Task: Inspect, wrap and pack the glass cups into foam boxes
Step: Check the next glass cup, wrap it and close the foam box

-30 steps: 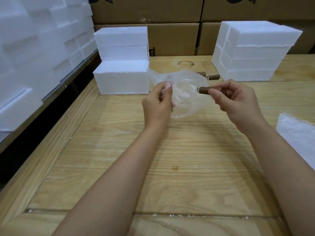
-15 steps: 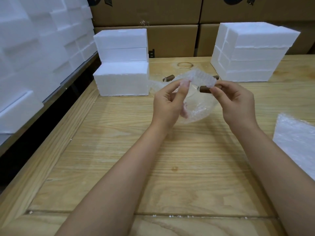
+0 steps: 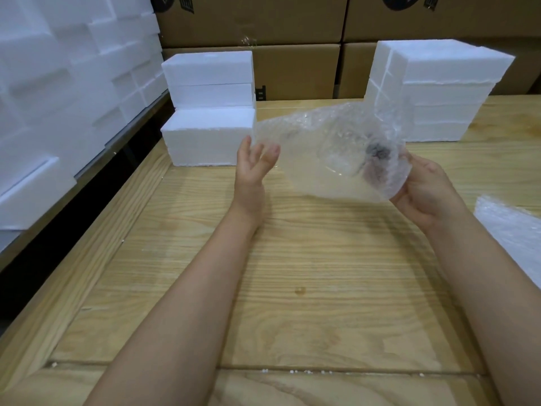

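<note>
Bubble-wrapped glass cup (image 3: 345, 153) gripped in right hand (image 3: 424, 190), left hand (image 3: 251, 165) splayed beside it

The worktop (image 3: 292, 273) is pale yellow pine with darker wavy grain. The foam boxes (image 3: 209, 112) at far left and far right are plain white. The bubble wrap (image 3: 328, 148) is clear and dimpled, with a dark brown patch showing through. Cardboard cartons (image 3: 292, 68) behind are tan.

the glass cup (image 3: 345, 159) is clear, its dark handle showing blurred through the translucent bubble wrap (image 3: 307, 133) draped loosely around it. the right hand (image 3: 424, 189) grips the bundle in the air. white foam boxes (image 3: 207, 127) stand stacked behind on the left, with a second stack (image 3: 439, 92) on the right.
</note>
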A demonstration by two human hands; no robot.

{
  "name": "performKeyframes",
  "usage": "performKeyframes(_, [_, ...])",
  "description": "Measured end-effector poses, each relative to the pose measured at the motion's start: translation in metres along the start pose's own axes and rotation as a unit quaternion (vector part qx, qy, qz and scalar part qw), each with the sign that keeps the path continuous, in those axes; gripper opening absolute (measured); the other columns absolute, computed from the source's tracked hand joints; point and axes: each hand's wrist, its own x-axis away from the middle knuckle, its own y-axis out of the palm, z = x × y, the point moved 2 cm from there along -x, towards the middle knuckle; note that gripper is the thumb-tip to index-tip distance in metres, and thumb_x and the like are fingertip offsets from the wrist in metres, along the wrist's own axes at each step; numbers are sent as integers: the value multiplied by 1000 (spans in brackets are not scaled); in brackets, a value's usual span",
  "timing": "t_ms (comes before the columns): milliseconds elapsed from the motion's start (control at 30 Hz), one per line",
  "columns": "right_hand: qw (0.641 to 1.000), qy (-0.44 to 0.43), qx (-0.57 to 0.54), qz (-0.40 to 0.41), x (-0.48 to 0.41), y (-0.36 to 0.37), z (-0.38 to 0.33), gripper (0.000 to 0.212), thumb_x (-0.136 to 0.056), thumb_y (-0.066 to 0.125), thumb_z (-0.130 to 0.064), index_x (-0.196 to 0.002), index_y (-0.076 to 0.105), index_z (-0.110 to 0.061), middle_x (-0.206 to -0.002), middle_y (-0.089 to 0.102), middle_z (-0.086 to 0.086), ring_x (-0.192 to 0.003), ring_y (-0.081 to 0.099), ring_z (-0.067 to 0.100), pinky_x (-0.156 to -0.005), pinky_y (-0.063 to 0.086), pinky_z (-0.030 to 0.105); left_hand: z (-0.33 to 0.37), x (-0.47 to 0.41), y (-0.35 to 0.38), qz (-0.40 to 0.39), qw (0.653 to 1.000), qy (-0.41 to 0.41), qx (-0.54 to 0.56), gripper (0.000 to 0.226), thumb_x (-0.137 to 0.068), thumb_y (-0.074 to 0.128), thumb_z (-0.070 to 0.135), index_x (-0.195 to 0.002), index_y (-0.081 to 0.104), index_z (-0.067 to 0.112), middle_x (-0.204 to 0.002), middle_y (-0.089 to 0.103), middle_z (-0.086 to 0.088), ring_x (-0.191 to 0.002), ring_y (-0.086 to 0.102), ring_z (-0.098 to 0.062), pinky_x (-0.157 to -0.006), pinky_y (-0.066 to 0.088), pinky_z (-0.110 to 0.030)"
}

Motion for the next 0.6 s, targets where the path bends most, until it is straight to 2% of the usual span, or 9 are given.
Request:
performKeyframes(67, [1000,11,7,-12,0,0,1,40,-99,44,-12,-78,79,-14,-87,75,2,-82,71,14,-76,57,26,-2,1,1,-59,998,-11,28,124,-48,90,52,-145,33,-1,-139,51,-17,-129,51,-26,-103,43,-33])
performKeyframes(100, [1000,14,9,-15,0,0,1,40,-99,45,-10,-77,79,-15,-87,75,3,-81,71,14,-75,57,26,-1,3,3,-75,996,-16,39,123,-43,92,50,-140,40,-3,-128,60,-15,-118,59,-25,-97,48,-33])
performKeyframes(167, [999,14,19,-22,0,4,3,28,-91,54,-7,-78,79,-13,-88,75,4,-81,70,15,-73,57,25,-3,6,7,-104,994,-24,37,111,-42,94,41,-133,49,-4,-107,70,-8,-97,67,-23,-82,52,-35])
performKeyframes(267, [1000,16,-3,-11,2,14,6,14,-68,66,-4,-72,78,-11,-81,74,4,-73,70,14,-68,57,24,-8,9,11,-120,993,-8,-4,94,-39,93,48,-117,61,5,-100,71,-8,-84,68,-23,-75,50,-40])
performKeyframes(367, [999,23,-24,21,3,23,12,14,-61,69,-2,-63,77,-14,-75,74,2,-68,70,12,-68,58,24,-9,12,15,-131,991,-9,2,88,-39,92,51,-114,64,13,-105,71,-9,-92,68,-24,-81,54,-40])
performKeyframes(433, [998,29,-36,31,3,30,16,12,-60,69,-4,-62,77,-13,-72,73,3,-65,69,13,-64,58,24,-8,13,18,-129,992,-11,14,91,-40,92,51,-116,62,11,-105,70,-10,-96,67,-27,-85,53,-43])
performKeyframes(500, [998,36,-30,30,5,36,21,9,-59,70,-7,-63,76,-13,-71,73,4,-65,69,14,-58,56,24,-8,15,21,-134,990,-17,35,91,-41,92,50,-116,61,10,-104,71,-10,-97,68,-26,-83,56,-40])
performKeyframes(600, [999,33,4,30,7,45,26,7,-58,74,-10,-62,77,-15,-72,73,2,-67,70,14,-58,55,25,-9,19,26,-136,987,-50,69,87,-41,94,44,-116,62,11,-106,72,-8,-101,69,-25,-80,57,-37])
